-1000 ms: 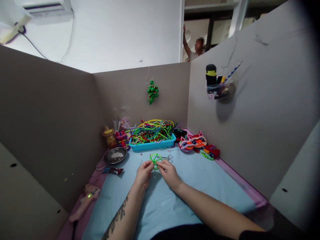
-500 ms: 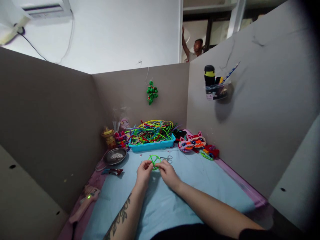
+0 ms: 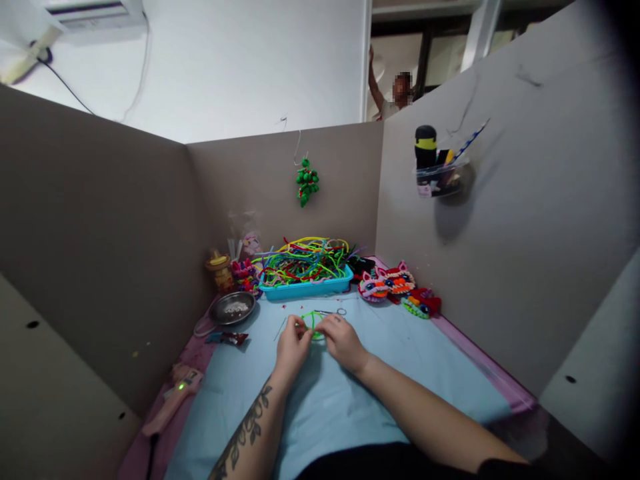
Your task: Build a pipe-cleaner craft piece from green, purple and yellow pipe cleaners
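Pinching a green pipe-cleaner ring (image 3: pixel 312 323), left hand (image 3: pixel 294 348) and right hand (image 3: pixel 342 341) both grip it; no writing is legible.

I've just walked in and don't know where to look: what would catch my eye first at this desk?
Probably the bright blue plastic tray heaped with multicoloured pipe cleaners at the back of the pale blue mat. Just in front of it, the left hand and right hand pinch a small green pipe-cleaner loop. Above, a green beaded ornament hangs on the grey partition wall.
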Tool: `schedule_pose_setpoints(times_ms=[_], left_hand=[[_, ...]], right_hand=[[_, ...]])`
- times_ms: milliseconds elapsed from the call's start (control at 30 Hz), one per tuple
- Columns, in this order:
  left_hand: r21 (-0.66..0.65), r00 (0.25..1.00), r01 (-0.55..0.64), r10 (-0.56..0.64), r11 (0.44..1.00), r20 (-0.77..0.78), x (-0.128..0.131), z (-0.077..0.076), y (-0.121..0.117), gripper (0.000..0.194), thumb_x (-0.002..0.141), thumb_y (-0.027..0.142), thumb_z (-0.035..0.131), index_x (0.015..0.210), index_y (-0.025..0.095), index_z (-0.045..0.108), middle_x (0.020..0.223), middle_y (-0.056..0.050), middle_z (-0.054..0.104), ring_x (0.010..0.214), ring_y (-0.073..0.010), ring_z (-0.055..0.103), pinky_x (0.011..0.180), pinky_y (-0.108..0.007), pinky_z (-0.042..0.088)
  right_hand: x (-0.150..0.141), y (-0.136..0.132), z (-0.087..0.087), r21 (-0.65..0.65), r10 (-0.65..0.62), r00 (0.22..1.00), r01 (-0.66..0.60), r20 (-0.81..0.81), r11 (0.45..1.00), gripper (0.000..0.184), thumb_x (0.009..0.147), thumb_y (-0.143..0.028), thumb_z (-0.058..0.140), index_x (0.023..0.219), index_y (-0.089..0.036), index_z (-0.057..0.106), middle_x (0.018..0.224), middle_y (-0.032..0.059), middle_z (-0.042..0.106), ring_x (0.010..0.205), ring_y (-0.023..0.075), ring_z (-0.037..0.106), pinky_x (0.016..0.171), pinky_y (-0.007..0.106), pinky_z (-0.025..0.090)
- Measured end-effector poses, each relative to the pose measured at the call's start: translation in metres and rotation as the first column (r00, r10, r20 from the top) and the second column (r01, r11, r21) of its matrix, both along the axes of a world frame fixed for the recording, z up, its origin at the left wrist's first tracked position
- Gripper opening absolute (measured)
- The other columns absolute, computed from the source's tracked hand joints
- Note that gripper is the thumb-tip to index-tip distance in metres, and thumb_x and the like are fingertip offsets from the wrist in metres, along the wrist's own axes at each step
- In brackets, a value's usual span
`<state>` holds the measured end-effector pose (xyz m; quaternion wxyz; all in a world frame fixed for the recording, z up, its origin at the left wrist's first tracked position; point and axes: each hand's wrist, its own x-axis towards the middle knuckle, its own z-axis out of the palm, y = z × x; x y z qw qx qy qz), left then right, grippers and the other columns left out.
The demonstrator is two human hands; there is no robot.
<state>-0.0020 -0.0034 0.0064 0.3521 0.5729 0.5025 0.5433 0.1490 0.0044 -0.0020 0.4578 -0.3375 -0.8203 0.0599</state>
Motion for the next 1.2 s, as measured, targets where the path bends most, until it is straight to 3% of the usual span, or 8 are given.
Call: schedule_pose_setpoints(times_ms=[133, 300, 400, 567, 733, 1033, 1133, 1200], left_hand=[[-0.079, 0.999, 0.051, -0.051, 0.996, 0.007, 0.004, 0.0, -0.003, 0.024, 0.06, 0.022, 0.068, 0.073, 0.022, 0.049, 0.055, 0.006, 0.054, 0.05, -0.0108, 0.048, 0.053, -0.021, 0.033], [-0.095, 0.989, 0.093, -0.082, 0.991, 0.121, 0.002, -0.002, 0.003, 0.032, 0.059, 0.027, 0.069, 0.08, 0.021, 0.046, 0.051, 0.007, 0.053, 0.048, -0.0099, 0.048, 0.052, -0.02, 0.033], [-0.116, 0.969, 0.1, -0.07, 0.988, 0.236, -0.003, -0.003, 0.008, 0.039, 0.059, 0.033, 0.071, 0.084, 0.02, 0.045, 0.051, 0.007, 0.053, 0.045, -0.0084, 0.047, 0.05, -0.019, 0.031], [-0.17, 0.931, 0.137, -0.068, 0.976, 0.358, -0.006, -0.001, 0.011, 0.053, 0.051, 0.036, 0.078, 0.089, 0.018, 0.045, 0.055, 0.005, 0.058, 0.051, -0.0096, 0.052, 0.055, -0.021, 0.035], [-0.212, 0.925, 0.12, -0.032, 0.97, 0.378, -0.003, -0.001, 0.01, 0.058, 0.047, 0.038, 0.08, 0.089, 0.018, 0.046, 0.059, 0.002, 0.062, 0.051, -0.0108, 0.054, 0.055, -0.022, 0.035], [-0.348, 0.921, -0.002, 0.137, 0.937, 0.365, 0.003, -0.002, 0.007, 0.067, 0.048, 0.043, 0.078, 0.097, 0.013, 0.044, 0.051, 0.008, 0.052, 0.037, -0.0041, 0.036, 0.043, -0.02, 0.022], [-0.32, 0.921, 0.006, 0.119, 0.947, 0.371, 0.003, -0.001, 0.008, 0.065, 0.047, 0.043, 0.078, 0.094, 0.014, 0.044, 0.054, 0.006, 0.056, 0.04, -0.006, 0.042, 0.046, -0.02, 0.026], [-0.277, 0.922, 0.021, 0.088, 0.961, 0.377, 0.003, -0.001, 0.008, 0.061, 0.047, 0.042, 0.078, 0.09, 0.016, 0.044, 0.058, 0.003, 0.06, 0.045, -0.0083, 0.049, 0.049, -0.02, 0.03]], right_hand=[[0.008, 0.012, -0.002, -0.028, -0.059, 0.996, 0.058, -0.06, 0.998, 0.025, 0.078, -0.003, 0.044, 0.084, -0.02, 0.061, 0.08, 0.0052, 0.06, 0.082, 0.0195, 0.053, 0.076, 0.033, 0.043], [0.008, 0.018, -0.002, -0.161, -0.141, 0.952, 0.099, -0.273, 0.982, 0.016, 0.078, -0.014, 0.052, 0.092, -0.019, 0.059, 0.083, 0.0037, 0.061, 0.078, 0.017, 0.055, 0.072, 0.03, 0.045], [0.008, 0.013, 0.001, -0.201, -0.186, 0.92, 0.121, -0.345, 0.972, 0.008, 0.078, -0.017, 0.052, 0.083, -0.018, 0.058, 0.079, 0.0029, 0.058, 0.072, 0.0152, 0.054, 0.064, 0.026, 0.045], [0.0, 0.008, -0.002, -0.158, -0.077, 0.969, 0.04, -0.234, 0.987, 0.011, 0.077, -0.014, 0.053, 0.083, -0.019, 0.061, 0.086, 0.0041, 0.061, 0.083, 0.0175, 0.055, 0.073, 0.029, 0.043], [-0.006, 0.006, -0.004, -0.12, -0.091, 0.984, 0.073, -0.151, 0.99, 0.008, 0.079, -0.016, 0.053, 0.076, -0.02, 0.06, 0.073, 0.0018, 0.061, 0.077, 0.0179, 0.054, 0.073, 0.031, 0.041], [-0.01, -0.002, -0.006, 0.013, -0.112, 0.993, 0.112, -0.05, 0.994, 0.016, 0.083, -0.015, 0.048, 0.078, -0.02, 0.062, 0.075, 0.0047, 0.063, 0.077, 0.0189, 0.054, 0.074, 0.032, 0.041], [-0.012, -0.002, -0.007, -0.029, -0.105, 0.988, 0.103, -0.112, 0.994, 0.014, 0.081, -0.015, 0.05, 0.077, -0.019, 0.062, 0.075, 0.004, 0.063, 0.076, 0.0185, 0.054, 0.074, 0.032, 0.041], [-0.013, 0.0, -0.007, -0.125, -0.121, 0.972, 0.098, -0.2, 0.987, 0.012, 0.08, -0.018, 0.051, 0.073, -0.019, 0.061, 0.072, 0.003, 0.062, 0.072, 0.0175, 0.054, 0.071, 0.03, 0.041]])
